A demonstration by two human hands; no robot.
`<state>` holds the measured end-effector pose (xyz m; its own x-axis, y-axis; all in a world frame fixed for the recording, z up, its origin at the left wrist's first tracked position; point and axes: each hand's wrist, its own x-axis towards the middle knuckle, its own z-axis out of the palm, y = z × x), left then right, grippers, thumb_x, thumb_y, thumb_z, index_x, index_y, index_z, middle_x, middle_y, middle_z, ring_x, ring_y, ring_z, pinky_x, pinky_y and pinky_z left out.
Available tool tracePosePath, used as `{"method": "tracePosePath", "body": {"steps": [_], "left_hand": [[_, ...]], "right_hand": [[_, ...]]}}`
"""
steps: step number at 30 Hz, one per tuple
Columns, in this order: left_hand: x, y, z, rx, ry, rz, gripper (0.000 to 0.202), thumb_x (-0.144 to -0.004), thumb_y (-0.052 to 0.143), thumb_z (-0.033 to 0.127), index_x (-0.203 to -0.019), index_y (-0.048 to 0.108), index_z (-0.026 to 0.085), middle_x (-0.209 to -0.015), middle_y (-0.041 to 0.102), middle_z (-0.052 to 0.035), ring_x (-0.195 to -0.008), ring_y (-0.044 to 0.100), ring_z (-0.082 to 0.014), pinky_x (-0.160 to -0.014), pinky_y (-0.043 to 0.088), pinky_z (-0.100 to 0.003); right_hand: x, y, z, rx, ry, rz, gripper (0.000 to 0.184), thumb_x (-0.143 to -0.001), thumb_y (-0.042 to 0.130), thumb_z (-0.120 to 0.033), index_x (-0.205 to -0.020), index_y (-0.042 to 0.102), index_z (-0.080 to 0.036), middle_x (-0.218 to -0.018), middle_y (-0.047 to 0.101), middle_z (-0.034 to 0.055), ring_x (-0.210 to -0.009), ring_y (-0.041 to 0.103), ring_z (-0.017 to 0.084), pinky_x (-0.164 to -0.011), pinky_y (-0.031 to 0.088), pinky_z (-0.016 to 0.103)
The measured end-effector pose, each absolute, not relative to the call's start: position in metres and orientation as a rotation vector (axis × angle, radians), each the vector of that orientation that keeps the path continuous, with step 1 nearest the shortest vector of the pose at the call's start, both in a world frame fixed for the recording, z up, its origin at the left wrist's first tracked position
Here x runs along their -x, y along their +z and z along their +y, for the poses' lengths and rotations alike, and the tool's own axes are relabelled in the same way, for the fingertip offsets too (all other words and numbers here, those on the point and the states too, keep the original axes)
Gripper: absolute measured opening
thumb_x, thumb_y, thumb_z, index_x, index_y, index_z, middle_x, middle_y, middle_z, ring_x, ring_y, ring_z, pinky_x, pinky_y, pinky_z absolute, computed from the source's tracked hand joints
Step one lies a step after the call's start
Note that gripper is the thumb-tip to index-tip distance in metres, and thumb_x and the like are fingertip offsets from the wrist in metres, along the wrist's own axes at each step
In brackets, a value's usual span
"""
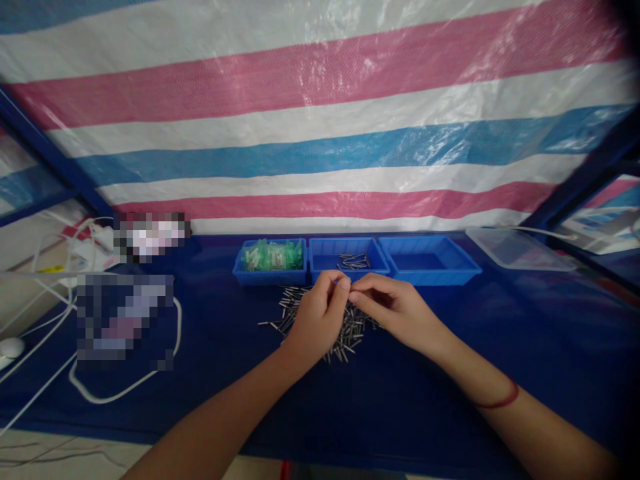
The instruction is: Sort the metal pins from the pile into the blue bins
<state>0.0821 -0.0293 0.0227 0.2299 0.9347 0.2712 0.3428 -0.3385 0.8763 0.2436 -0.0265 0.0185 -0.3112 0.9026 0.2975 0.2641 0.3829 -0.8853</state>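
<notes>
My left hand (317,315) and my right hand (393,308) meet fingertip to fingertip above a heap of small metal pins (345,333) on the dark blue table (450,373). Both hands are closed in a pinch on something tiny between them, too small to make out. Just behind the hands stand three blue trays: the left tray (270,272) holds green translucent parts (273,255), the middle tray (349,270) holds a few metal pins (353,261), the right tray (430,269) looks bare inside.
A clear plastic lid or tray (517,248) lies at the back right. White cables (125,387) loop across the table's left side, near a white mouse-like object (11,347). A striped pink, white and blue tarp (320,107) forms the back wall.
</notes>
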Motion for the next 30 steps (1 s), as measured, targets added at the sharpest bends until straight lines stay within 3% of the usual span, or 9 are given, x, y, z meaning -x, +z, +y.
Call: {"method": "tracePosePath", "body": {"steps": [4,9,14,18,20,23,30], "left_hand": [[-0.084,0.021,-0.030,-1.730,1.099,1.102,0.022,-0.095,0.041,0.035,-0.088,0.052,0.018,-0.069,0.046,0.0037,-0.063,0.045,-0.0106,-0.062,0.035,-0.023],[-0.083,0.025,-0.030,-1.726,1.077,1.098,0.016,-0.088,0.050,0.033,-0.087,0.055,0.018,-0.059,0.038,0.0068,-0.055,0.039,-0.0092,-0.055,0.031,-0.022],[-0.080,0.025,-0.029,-1.864,1.066,1.203,0.022,-0.088,0.050,0.036,-0.078,0.055,0.018,-0.063,0.046,0.0047,-0.059,0.045,-0.0096,-0.058,0.034,-0.022],[-0.079,0.021,-0.026,-1.922,1.063,1.199,0.017,-0.088,0.052,0.034,-0.095,0.057,0.019,-0.065,0.048,0.0057,-0.056,0.046,-0.0088,-0.058,0.036,-0.022],[-0.078,0.020,-0.025,-1.977,1.048,1.171,0.018,-0.088,0.053,0.034,-0.099,0.058,0.020,-0.068,0.051,0.0050,-0.057,0.046,-0.0088,-0.058,0.036,-0.022],[-0.078,0.020,-0.024,-2.039,1.029,1.154,0.018,-0.091,0.049,0.032,-0.087,0.060,0.018,-0.073,0.056,0.0026,-0.060,0.048,-0.0094,-0.060,0.036,-0.022],[-0.078,0.022,-0.025,-1.980,1.017,1.168,0.020,-0.092,0.046,0.030,-0.082,0.058,0.017,-0.070,0.053,0.0035,-0.061,0.047,-0.0099,-0.063,0.035,-0.023]], "right_hand": [[-0.242,0.017,-0.026,0.988,0.997,-1.745,0.017,-0.084,0.060,-0.035,-0.088,0.065,-0.020,-0.079,0.061,0.0038,-0.079,0.058,0.019,-0.071,0.046,0.033],[-0.243,0.017,-0.026,0.995,1.019,-1.730,0.016,-0.083,0.059,-0.034,-0.080,0.062,-0.019,-0.072,0.056,0.0006,-0.063,0.049,0.013,-0.058,0.040,0.028],[-0.247,0.017,-0.026,1.068,0.903,-1.775,0.013,-0.082,0.058,-0.028,-0.074,0.057,-0.018,-0.066,0.046,-0.0024,-0.058,0.040,0.011,-0.054,0.034,0.026],[-0.251,0.021,-0.025,1.084,0.808,-1.822,0.011,-0.081,0.056,-0.024,-0.072,0.053,-0.018,-0.064,0.040,-0.0041,-0.057,0.037,0.010,-0.053,0.032,0.025],[-0.252,0.025,-0.026,1.086,0.752,-1.891,0.011,-0.081,0.056,-0.022,-0.071,0.054,-0.018,-0.064,0.042,-0.0037,-0.059,0.038,0.010,-0.054,0.032,0.025],[-0.254,0.028,-0.026,1.104,0.758,-1.948,0.009,-0.080,0.057,-0.021,-0.071,0.057,-0.018,-0.065,0.045,-0.0028,-0.061,0.041,0.011,-0.056,0.034,0.026],[-0.256,0.032,-0.024,1.106,1.007,-1.704,0.020,-0.082,0.059,-0.037,-0.079,0.063,-0.018,-0.071,0.054,-0.0001,-0.063,0.046,0.012,-0.057,0.039,0.026]]}}
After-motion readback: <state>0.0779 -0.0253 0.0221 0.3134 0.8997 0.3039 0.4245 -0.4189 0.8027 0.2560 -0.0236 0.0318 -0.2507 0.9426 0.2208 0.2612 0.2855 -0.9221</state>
